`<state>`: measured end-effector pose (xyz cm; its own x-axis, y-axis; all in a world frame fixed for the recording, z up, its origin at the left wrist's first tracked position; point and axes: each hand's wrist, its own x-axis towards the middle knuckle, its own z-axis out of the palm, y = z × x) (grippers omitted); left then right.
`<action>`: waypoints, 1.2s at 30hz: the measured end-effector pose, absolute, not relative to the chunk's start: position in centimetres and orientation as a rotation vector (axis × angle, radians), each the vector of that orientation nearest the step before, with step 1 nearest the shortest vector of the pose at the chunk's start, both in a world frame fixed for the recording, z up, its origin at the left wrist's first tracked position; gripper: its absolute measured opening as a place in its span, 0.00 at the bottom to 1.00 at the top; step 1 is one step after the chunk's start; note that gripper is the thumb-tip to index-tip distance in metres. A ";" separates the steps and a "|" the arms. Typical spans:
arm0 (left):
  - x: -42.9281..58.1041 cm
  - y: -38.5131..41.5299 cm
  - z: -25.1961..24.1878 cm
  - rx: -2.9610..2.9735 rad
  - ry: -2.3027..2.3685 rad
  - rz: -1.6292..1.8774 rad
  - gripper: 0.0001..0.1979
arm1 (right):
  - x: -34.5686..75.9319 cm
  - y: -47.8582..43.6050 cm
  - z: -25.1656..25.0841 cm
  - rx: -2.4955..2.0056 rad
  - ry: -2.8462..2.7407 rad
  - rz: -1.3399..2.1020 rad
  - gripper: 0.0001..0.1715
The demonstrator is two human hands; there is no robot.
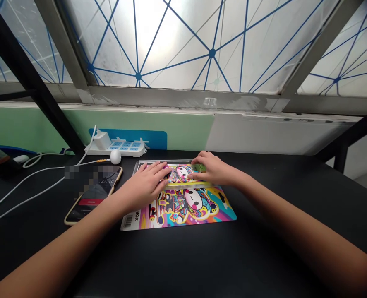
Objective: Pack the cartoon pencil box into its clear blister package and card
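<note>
Head view: the colourful printed card [195, 207] lies on the black table [183, 265], its far part under both hands; left hand [147, 182] rests flattish, fingers extended; right hand [214, 169] curves over the right side, grip unclear.

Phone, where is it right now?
In the head view, the phone lies on the black table, just left of the left hand and nearer the person than the power strip.
</note>
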<state>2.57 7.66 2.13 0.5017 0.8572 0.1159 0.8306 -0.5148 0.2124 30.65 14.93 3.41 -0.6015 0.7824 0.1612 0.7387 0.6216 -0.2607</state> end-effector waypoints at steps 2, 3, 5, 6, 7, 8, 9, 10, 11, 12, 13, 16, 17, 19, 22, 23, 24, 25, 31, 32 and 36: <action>2.6 7.7 2.1 2.604 1.489 0.311 0.25 | 30.6 14.8 3.5 -1.229 -2.624 0.249 0.35; 2.7 7.6 2.1 2.604 1.499 0.308 0.26 | 30.5 14.8 3.6 -1.235 -2.639 0.251 0.36; 2.9 7.6 2.1 2.607 1.525 0.313 0.26 | 30.3 14.7 3.8 -1.268 -2.646 0.257 0.38; 3.0 7.5 2.1 2.608 1.546 0.322 0.27 | 30.2 14.6 3.8 -1.286 -2.642 0.258 0.37; 3.0 7.5 2.2 2.605 1.572 0.338 0.27 | 30.2 14.6 3.8 -1.300 -2.637 0.258 0.37; 3.1 7.4 2.3 2.601 1.597 0.357 0.27 | 30.1 14.6 3.8 -1.303 -2.632 0.251 0.36; 3.0 7.5 2.4 2.599 1.619 0.378 0.28 | 30.1 14.5 3.8 -1.299 -2.624 0.232 0.36; 2.9 7.5 2.5 2.601 1.639 0.399 0.28 | 30.1 14.3 3.8 -1.287 -2.613 0.203 0.35; 2.6 7.6 2.7 2.606 1.659 0.421 0.29 | 30.1 14.1 3.8 -1.272 -2.597 0.165 0.35; 2.3 7.8 2.9 2.611 1.680 0.445 0.31 | 30.0 13.8 3.7 -1.252 -2.576 0.121 0.35; 1.9 8.1 3.1 2.612 1.698 0.472 0.32 | 29.9 13.5 3.7 -1.230 -2.549 0.074 0.35; 0.6 8.9 3.7 2.588 1.703 0.581 0.32 | 29.6 12.3 3.5 -1.152 -2.462 -0.059 0.28; 0.3 9.1 4.0 2.576 1.682 0.624 0.31 | 29.5 12.0 3.5 -1.130 -2.440 -0.090 0.25; -0.1 8.9 4.7 2.582 1.633 0.729 0.26 | 29.4 11.3 3.7 -1.099 -2.415 -0.125 0.17; 0.1 7.1 6.1 2.709 1.583 0.949 0.20 | 30.1 9.8 4.6 -0.999 -2.380 -0.201 0.10; 0.3 6.0 6.5 2.769 1.562 1.034 0.18 | 30.5 9.1 5.0 -0.938 -2.352 -0.262 0.10; 0.6 4.7 6.6 2.820 1.534 1.124 0.16 | 31.0 8.2 5.4 -0.879 -2.322 -0.331 0.13; 0.9 3.3 6.6 2.859 1.499 1.193 0.15 | 31.6 7.1 5.7 -0.823 -2.297 -0.402 0.16; 2.3 -4.0 1.9 2.775 1.580 1.207 0.16 | 34.0 0.9 3.7 -0.650 -2.365 -0.591 0.16; 2.3 -4.7 0.9 2.715 1.624 1.162 0.16 | 34.0 0.3 3.0 -0.646 -2.389 -0.581 0.14; 1.3 -5.8 -1.2 2.393 1.745 1.038 0.22 | 33.4 -0.3 0.9 -0.669 -2.509 -0.448 0.10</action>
<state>1.34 -5.83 -1.17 0.1631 0.8492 0.5022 0.8467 -0.3818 0.3706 33.42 -0.28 0.91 -0.7537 0.3706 0.5427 0.5357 0.8249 0.1806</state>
